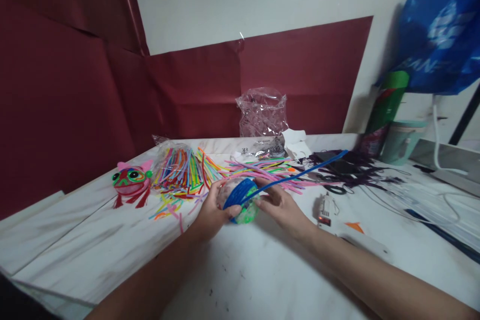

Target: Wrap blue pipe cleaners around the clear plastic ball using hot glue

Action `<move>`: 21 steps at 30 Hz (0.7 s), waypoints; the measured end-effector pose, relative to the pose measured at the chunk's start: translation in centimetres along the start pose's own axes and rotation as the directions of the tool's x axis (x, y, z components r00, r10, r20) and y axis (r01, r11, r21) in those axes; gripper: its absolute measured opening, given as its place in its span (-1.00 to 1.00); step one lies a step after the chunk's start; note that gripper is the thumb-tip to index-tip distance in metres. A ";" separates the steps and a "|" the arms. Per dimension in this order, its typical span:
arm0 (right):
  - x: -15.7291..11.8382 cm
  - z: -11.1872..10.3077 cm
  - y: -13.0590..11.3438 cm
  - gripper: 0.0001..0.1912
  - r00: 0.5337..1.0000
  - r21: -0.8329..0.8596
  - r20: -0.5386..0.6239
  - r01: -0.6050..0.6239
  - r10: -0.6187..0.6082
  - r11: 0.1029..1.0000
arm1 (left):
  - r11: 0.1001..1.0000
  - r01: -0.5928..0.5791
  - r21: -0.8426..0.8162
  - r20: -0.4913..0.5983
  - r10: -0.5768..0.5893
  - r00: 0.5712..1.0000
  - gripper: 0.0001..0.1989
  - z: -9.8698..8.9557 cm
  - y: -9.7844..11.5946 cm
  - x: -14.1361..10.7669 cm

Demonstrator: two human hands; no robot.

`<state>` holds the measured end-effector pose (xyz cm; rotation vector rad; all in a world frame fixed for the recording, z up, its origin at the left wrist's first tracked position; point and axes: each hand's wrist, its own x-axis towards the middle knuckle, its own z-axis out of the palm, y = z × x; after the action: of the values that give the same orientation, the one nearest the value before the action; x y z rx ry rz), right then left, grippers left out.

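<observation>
A rounded ball-like craft piece [249, 214], partly clear or pale with green and blue on it, is between my two hands just above the table. Blue pipe cleaners [240, 192] lie side by side across its top left. One long blue pipe cleaner [303, 174] sticks out from it to the upper right, past my right fingers. My left hand [213, 212] is closed round the left side, its thumb pressed on the blue strands. My right hand [285, 210] curls at the right side, fingers behind the ball and thumb in front. The underside is hidden.
A pink-and-red animal figure [132, 185] stands at left. Bundled pipe cleaners [180, 170] and loose pink ones [273, 175] lie behind my hands. At right are a glue gun [326, 207], scissors [337, 189], an orange scrap [354, 227], dark purple strands [356, 170] and a pale green cup [403, 142].
</observation>
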<state>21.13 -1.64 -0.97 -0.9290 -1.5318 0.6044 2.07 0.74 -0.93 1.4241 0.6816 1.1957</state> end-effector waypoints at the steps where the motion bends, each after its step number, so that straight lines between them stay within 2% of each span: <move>1: 0.0 -0.2 -0.1 -0.77 0.999 -0.042 -0.033 0.037 -0.038 0.998 | 1.000 -0.010 -0.002 -0.014 0.010 1.000 -0.29 0.0 0.1 0.0; 3: -0.1 -0.4 -0.6 -0.86 0.992 -0.111 -0.083 0.084 -0.094 0.990 | 1.000 -0.026 0.008 -0.045 0.027 0.999 -0.30 -0.1 0.1 0.1; 6: -0.4 -0.8 -1.6 -0.83 0.972 -0.191 -0.104 0.189 -0.211 0.963 | 0.999 -0.033 0.033 -0.075 0.036 0.997 -0.29 -0.2 -0.1 0.2; 8: -0.4 -1.1 -2.2 -0.93 0.920 -0.306 -0.066 0.349 -0.386 0.886 | 0.998 -0.040 0.046 -0.073 0.043 0.996 -0.27 -0.3 -0.2 0.2; 10: -0.2 -1.4 -2.5 -0.84 0.839 -0.442 0.027 0.498 -0.544 0.746 | 0.997 -0.047 0.058 -0.052 0.050 0.997 -0.26 -0.2 -0.3 0.1; 11: -0.1 -1.6 -2.5 -0.79 0.807 -0.493 0.082 0.542 -0.584 0.680 | 0.996 -0.051 0.067 -0.035 0.054 0.998 -0.26 -0.1 -0.3 0.1; 14: 0.2 -1.9 -2.1 -0.79 0.792 -0.546 0.199 0.579 -0.578 0.606 | 0.992 -0.069 0.103 0.014 0.068 0.998 -0.28 0.1 -0.2 -0.1; 18: 0.1 -1.8 -1.8 -0.93 0.814 -0.541 0.253 0.568 -0.524 0.620 | 0.986 -0.080 0.149 0.023 0.078 0.997 -0.28 0.3 0.0 -0.2; 21: -0.1 -1.5 -1.9 -0.93 0.831 -0.531 0.247 0.546 -0.498 0.648 | 0.981 -0.083 0.176 0.026 0.080 0.996 -0.25 0.3 -0.1 -0.2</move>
<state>22.14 -2.95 0.82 -0.8388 -2.0015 -0.2915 2.27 0.51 -1.03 1.6228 0.7370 1.2070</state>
